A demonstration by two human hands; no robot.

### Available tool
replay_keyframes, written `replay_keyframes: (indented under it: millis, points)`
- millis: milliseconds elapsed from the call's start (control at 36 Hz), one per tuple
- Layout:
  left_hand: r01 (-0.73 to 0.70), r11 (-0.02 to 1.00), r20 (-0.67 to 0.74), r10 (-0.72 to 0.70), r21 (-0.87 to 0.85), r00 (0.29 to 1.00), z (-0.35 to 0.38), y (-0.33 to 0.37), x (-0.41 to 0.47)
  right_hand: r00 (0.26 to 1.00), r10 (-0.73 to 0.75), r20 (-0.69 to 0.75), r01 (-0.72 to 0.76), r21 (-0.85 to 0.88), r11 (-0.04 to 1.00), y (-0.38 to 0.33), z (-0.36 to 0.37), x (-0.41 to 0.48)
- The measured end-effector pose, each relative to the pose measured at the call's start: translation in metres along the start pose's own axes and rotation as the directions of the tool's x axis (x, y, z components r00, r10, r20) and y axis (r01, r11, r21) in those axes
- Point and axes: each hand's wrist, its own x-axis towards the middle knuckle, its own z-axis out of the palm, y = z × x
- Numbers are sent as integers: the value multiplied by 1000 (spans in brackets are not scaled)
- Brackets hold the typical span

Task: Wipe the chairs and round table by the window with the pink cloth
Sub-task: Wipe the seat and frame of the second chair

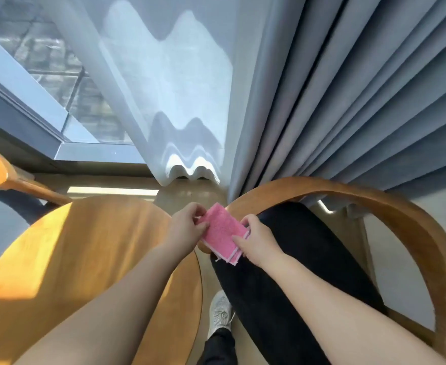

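The wiping looks not yet under way here: the pink cloth is held up in the air between the round table and the chair, touching neither. The left hand pinches its far corner and the right hand grips its near edge, seemingly folding it. The cloth is folded into a small fuzzy rectangle with pale trim. A 2nd chair waits at left.
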Motion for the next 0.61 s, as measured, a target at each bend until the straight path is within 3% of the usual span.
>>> replay_keyframes:
  millis: [111, 167, 222, 278, 333, 389, 472, 556, 611]
  points:
    - [50, 999, -29, -50, 3, 998, 11, -19, 21, 1000, -14, 11, 15, -101, 995, 9, 11, 30]
    - [65, 998, -24, -64, 22, 998, 15, -26, 26, 999, -40, 31, 47, -275, 960, 11, 14, 38]
    - [74, 996, -9, -74, 51, 997, 18, -33, 27, 991, -125, 52, 132, -587, 798, 12, 16, 39]
    - [76, 996, -16, -75, 55, 997, 20, -38, 25, 964, -257, 76, 220, -771, 598, 15, 16, 39]
    - [80, 995, -35, -78, 54, 996, 19, -41, 22, 893, -420, 160, 371, -791, 486, 16, 16, 43]
    - [73, 993, -55, -68, 92, 996, 15, -44, 19, 741, -594, 313, 589, -727, 352, 20, 17, 53]
    - [48, 987, -84, -36, 152, 996, 8, -49, 12, 535, -657, 531, 769, -628, 118, 26, 28, 71]
    - [42, 982, -131, -18, 185, 991, 7, -59, 5, 498, -598, 628, 775, -631, -17, 28, 46, 77]
    - [41, 981, -165, -10, 188, 986, 9, -65, 2, 572, -524, 631, 723, -690, -42, 28, 54, 79]
